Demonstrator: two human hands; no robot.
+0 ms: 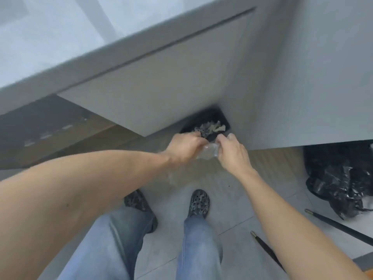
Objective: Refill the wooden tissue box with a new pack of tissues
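From the head camera, both hands meet just above a black bin [219, 118] tucked under the counter [141, 57]. The left hand [184, 147] and right hand [232, 153] are each closed in a pinch on one crumpled clear wrapper [209, 151] — its long axis runs roughly left to right between them, tilted a little down toward the left. The wrapper hangs at the bin's near edge, over the floor [232, 209]. Crumpled waste [210, 128] already lies in the bin. No tissue box or tissue pack shows in this view.

Room is tight ahead: the cabinet door [153, 93] overhangs the bin's far side, and a grey panel [302, 77] closes its right. Open floor lies behind. Two shoes [198, 203], two dark rods [339, 226] and one black bag [341, 178] are in sight — the bag well right of the hands.
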